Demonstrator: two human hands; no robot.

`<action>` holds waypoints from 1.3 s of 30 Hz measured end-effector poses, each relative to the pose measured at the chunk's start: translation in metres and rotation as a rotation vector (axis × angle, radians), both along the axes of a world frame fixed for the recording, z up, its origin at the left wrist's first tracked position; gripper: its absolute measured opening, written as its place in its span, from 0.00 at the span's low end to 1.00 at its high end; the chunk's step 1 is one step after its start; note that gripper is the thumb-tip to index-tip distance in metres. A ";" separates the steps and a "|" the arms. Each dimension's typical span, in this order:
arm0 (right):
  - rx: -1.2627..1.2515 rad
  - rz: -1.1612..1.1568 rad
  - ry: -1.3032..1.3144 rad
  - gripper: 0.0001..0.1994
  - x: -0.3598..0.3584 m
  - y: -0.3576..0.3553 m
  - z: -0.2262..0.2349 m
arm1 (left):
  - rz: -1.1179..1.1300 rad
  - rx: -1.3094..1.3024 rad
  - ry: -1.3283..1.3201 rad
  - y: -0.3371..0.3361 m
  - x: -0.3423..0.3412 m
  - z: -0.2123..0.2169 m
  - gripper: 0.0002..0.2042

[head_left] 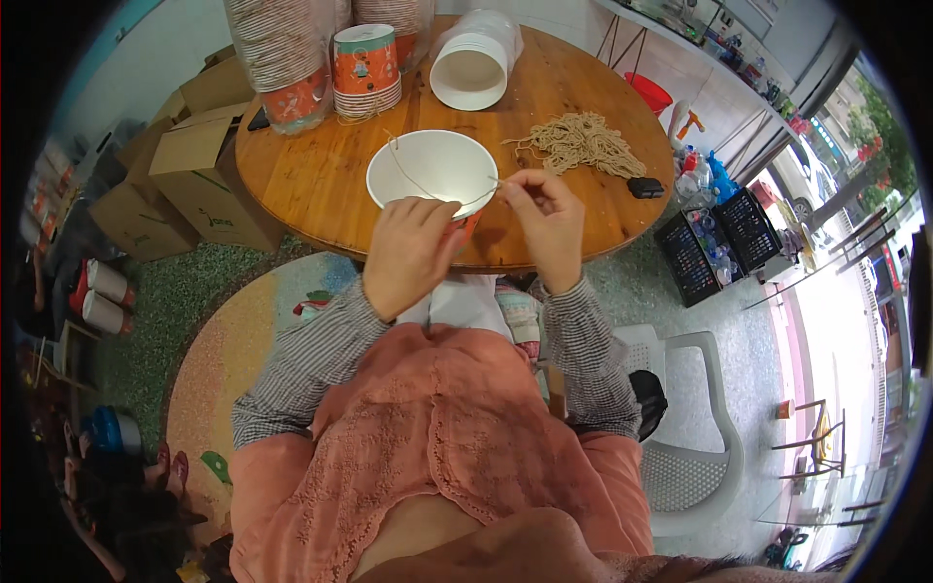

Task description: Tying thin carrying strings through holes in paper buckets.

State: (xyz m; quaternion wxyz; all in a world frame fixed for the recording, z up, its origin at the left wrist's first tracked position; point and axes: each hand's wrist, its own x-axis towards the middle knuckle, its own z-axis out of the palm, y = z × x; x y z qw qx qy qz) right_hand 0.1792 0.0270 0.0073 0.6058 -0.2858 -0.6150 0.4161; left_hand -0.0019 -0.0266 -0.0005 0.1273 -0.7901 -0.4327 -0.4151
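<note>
A paper bucket (391,167), white inside and orange outside, stands close to the near edge of the round wooden table. Over its near rim rests my left hand (413,243), fingers bent together where a thin tan string (413,182) meets them. The string's loose end loops up over the bucket's far left rim. At the right side of the rim, my right hand (546,219) pinches the string between thumb and forefinger, and a short stretch runs between both hands. The exact hold of my left fingertips is hard to see.
Behind the bucket stand stacked orange paper buckets (367,70), tall bagged stacks (292,83) and white buckets (470,73) lying sideways. A tan string heap (583,144) and a small black object (644,188) lie right. Cartons (209,180), a black crate (692,257) and a chair (685,476) surround the table.
</note>
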 end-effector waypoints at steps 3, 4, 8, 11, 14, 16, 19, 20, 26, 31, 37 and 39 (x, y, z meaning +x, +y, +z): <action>0.096 -0.139 -0.080 0.03 -0.007 0.000 -0.025 | 0.040 -0.062 0.008 0.016 0.014 -0.007 0.11; 0.032 -0.091 -0.021 0.03 -0.009 -0.001 -0.037 | 0.064 -0.136 0.022 0.020 0.015 -0.008 0.10; -0.065 -0.035 0.091 0.04 -0.020 -0.008 -0.067 | 0.002 -0.200 0.006 0.024 0.010 -0.005 0.09; -0.076 -0.042 0.168 0.04 -0.028 -0.013 -0.070 | -0.009 -0.271 -0.031 0.023 0.006 -0.004 0.08; -0.025 -0.067 0.111 0.03 -0.030 -0.011 -0.078 | -0.008 -0.286 -0.027 0.023 0.006 -0.003 0.09; -0.021 -0.086 0.078 0.03 -0.030 -0.012 -0.078 | 0.001 -0.291 -0.035 0.022 0.007 -0.001 0.09; -0.016 -0.104 0.048 0.03 -0.029 -0.010 -0.080 | 0.003 -0.293 -0.033 0.022 0.007 -0.002 0.09; -0.018 -0.105 0.050 0.03 -0.029 -0.010 -0.081 | 0.003 -0.293 -0.033 0.022 0.007 -0.002 0.09; 0.003 -0.145 0.025 0.02 -0.034 -0.008 -0.080 | -0.003 -0.291 -0.030 0.022 0.006 -0.002 0.09; 0.071 -0.191 -0.094 0.04 -0.034 -0.008 -0.074 | -0.009 -0.310 0.030 0.022 0.005 -0.001 0.10; 0.040 -0.189 -0.278 0.06 -0.024 -0.015 -0.068 | -0.133 -0.367 -0.042 0.033 -0.011 -0.004 0.07; 0.247 -0.345 -0.461 0.05 -0.013 -0.018 -0.052 | -0.154 -0.440 -0.113 0.030 -0.010 0.003 0.06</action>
